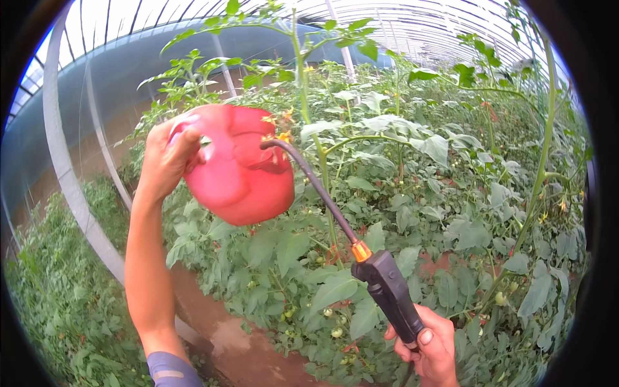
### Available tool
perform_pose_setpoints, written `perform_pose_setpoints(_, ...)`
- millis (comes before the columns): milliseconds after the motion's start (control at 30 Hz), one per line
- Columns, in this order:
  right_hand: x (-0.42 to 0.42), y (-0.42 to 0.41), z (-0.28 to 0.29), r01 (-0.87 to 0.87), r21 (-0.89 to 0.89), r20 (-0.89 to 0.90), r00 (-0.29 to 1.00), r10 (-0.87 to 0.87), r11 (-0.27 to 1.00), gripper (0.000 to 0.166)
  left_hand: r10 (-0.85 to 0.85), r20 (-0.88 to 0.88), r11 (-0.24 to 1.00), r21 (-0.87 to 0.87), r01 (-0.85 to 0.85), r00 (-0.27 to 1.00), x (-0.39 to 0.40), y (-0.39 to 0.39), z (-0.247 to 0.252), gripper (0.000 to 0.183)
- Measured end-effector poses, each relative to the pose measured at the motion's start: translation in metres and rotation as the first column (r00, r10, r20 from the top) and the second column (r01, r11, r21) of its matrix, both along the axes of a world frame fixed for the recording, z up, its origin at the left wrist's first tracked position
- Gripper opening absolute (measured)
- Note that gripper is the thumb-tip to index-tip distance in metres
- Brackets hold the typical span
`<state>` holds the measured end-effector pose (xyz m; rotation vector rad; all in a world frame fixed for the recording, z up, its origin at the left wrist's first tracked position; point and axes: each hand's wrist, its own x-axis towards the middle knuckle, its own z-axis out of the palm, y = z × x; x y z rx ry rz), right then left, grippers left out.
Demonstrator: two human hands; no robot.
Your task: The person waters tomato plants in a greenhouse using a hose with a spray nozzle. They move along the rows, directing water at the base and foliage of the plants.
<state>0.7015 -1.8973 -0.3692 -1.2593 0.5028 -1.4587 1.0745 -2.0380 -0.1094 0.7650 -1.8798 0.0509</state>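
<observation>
My left hand point(167, 157) grips a red plastic container point(217, 179) by the edge of a hole in its side, with the thumb over the rim. The container is raised behind a cluster of yellow tomato flowers point(283, 130) on a tall tomato stem point(302, 92). In my right hand point(430, 343) is the black handle of a spray wand point(391, 290), held at lower right. Its thin dark tube point(324, 193) rises from an orange collar point(361, 251) and bends at the tip, close to the flowers. Whether the tip touches them I cannot tell.
Dense tomato plants point(416, 203) fill the middle and right, some bearing green tomatoes point(337, 332). A bare soil path point(242, 338) runs below. Pale greenhouse posts point(72, 159) slant at left, and another thick stem point(537, 184) stands at right.
</observation>
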Motion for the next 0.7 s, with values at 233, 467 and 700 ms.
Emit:
perform_pose_setpoints(233,0.000,-0.052,0.015,0.284,-0.214,0.070,0.959,-0.275,0.935,0.055,0.020,-0.370,0.997,0.076,0.008,0.929,0.041,0.022,-0.059,0.045)
perform_pose_setpoints(467,0.007,-0.145,0.076,0.416,-0.292,0.047,0.906,-0.422,0.861,0.048,0.140,-0.642,0.990,0.106,-0.093,0.754,0.055,0.112,-0.165,0.044)
perform_pose_setpoints(700,0.008,-0.171,0.085,0.329,-0.211,0.054,0.944,-0.325,0.921,0.045,0.404,-0.641,0.915,0.297,-0.274,0.653,0.048,0.168,-0.271,0.050)
